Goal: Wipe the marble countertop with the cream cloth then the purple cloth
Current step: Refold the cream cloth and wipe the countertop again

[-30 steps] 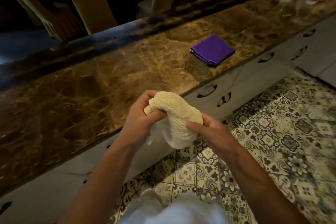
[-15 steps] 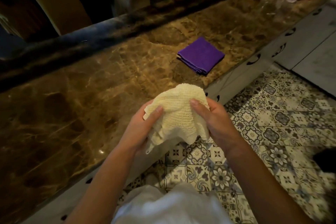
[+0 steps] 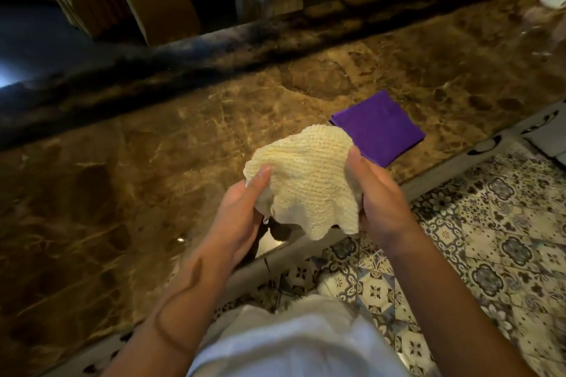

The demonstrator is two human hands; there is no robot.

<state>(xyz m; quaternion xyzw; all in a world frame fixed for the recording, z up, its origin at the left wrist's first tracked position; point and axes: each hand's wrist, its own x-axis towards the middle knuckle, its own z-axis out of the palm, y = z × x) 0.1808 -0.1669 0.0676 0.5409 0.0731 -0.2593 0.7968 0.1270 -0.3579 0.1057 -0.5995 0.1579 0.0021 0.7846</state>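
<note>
Both hands grip the cream cloth (image 3: 306,180) from opposite sides, the left hand (image 3: 242,214) pinching its left edge and the right hand (image 3: 376,202) its right, holding it bunched in the air over the near edge of the marble countertop (image 3: 137,162). The stone lies directly below and ahead, nearer the left hand. The folded purple cloth (image 3: 379,128) rests on the countertop just beyond the right hand; no readable writing shows.

One head-worn wide-angle view looks steeply down and forward from close above the person's arms. The marble countertop (image 3: 128,199) runs diagonally from lower left to upper right of the frame, with patterned floor tiles (image 3: 490,239) at lower right.
</note>
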